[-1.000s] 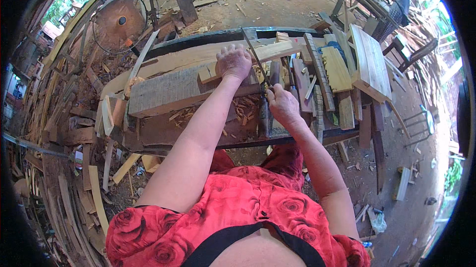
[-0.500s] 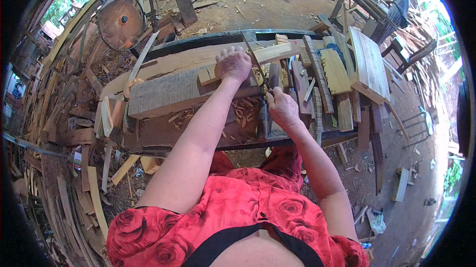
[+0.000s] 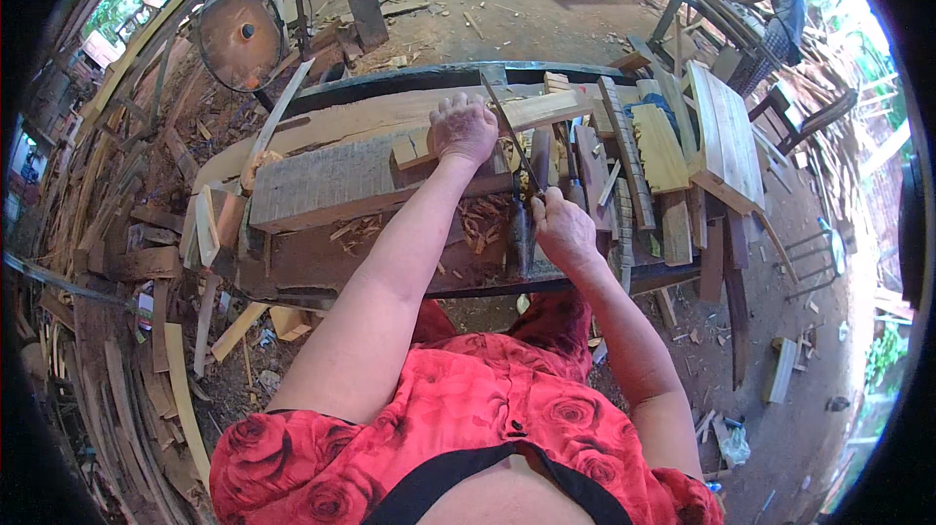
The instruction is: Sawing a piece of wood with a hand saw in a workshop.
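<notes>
My left hand [image 3: 463, 127] is closed over a pale wooden strip [image 3: 541, 111], pressing it onto a thick grey-brown wooden block [image 3: 327, 179]. Just right of those fingers, a narrow dark saw [image 3: 507, 125] crosses the strip at a slant, its tip pointing away from me. My right hand [image 3: 565, 230] grips the saw's near end; the handle is mostly hidden in the fist. One end of the strip shows left of my left hand, while the longer part runs off to the right.
Wood shavings [image 3: 481, 223] lie on the bench below the block. Right of the saw are several tools and wood pieces, including a yellowish board [image 3: 660, 148] and a large plank [image 3: 724, 140]. A round fan [image 3: 242, 35] stands far left. Another person [image 3: 778, 13] works far right.
My right hand has drawn the saw slightly back toward me and to the right. My left hand stays on the strip.
</notes>
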{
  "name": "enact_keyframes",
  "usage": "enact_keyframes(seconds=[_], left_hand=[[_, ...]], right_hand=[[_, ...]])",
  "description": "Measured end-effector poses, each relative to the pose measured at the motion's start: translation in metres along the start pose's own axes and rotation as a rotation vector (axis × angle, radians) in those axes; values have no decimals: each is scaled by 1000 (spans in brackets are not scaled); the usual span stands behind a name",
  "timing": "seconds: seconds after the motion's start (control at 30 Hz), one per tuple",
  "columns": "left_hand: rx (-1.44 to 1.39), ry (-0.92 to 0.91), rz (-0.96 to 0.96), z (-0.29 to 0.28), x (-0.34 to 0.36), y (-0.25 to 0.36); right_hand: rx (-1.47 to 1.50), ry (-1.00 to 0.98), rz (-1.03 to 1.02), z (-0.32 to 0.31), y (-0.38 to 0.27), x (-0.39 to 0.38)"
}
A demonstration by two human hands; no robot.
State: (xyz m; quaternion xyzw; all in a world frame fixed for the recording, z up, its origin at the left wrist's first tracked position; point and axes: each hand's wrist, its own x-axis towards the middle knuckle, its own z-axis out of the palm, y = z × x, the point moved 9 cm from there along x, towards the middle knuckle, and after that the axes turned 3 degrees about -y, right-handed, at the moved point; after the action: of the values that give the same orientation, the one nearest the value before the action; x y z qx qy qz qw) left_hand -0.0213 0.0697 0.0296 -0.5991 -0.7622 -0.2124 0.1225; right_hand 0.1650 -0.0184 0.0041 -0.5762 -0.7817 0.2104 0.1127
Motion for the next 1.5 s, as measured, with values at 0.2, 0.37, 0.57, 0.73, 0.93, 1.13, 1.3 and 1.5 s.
enact_keyframes(seconds=[0.2,0.37,0.57,0.73,0.93,1.13,1.3,1.5], left_hand=[[-16,-27,0,0,0,2],[-2,-26,-8,0,-1,1],[-1,-25,-8,-4,-1,2],[-31,6,6,-8,-3,1],[-21,-22,21,-5,-2,4],[-21,-50,-5,-1,0,2],[-56,-32,-27,-3,-2,-1],[-92,-54,-13,-8,-1,1]], right_hand=[[17,-23,9,0,-8,16],[11,34,-7,-3,-10,21],[-9,-34,33,1,-1,1],[15,-5,-2,3,-4,12],[34,-15,45,1,-11,36],[40,-9,48,-2,-26,80],[-5,-122,129,4,-2,24],[7,-25,42,3,-11,49]])
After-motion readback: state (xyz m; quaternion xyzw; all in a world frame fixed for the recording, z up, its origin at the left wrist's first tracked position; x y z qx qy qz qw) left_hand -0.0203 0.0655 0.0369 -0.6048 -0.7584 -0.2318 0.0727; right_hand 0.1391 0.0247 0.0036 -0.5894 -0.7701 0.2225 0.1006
